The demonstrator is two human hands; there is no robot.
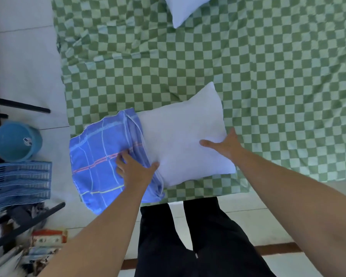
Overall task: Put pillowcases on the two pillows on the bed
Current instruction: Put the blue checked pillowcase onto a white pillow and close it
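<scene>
The near pillow (184,140) lies at the bed's near edge, only its left end inside the blue pillowcase (100,156). The left hand (135,170) grips the case's bunched mouth; the right hand (224,145) presses flat, fingers straight, on the pillow's right end. The far pillow (183,9) is bare (so most work remains).
</scene>
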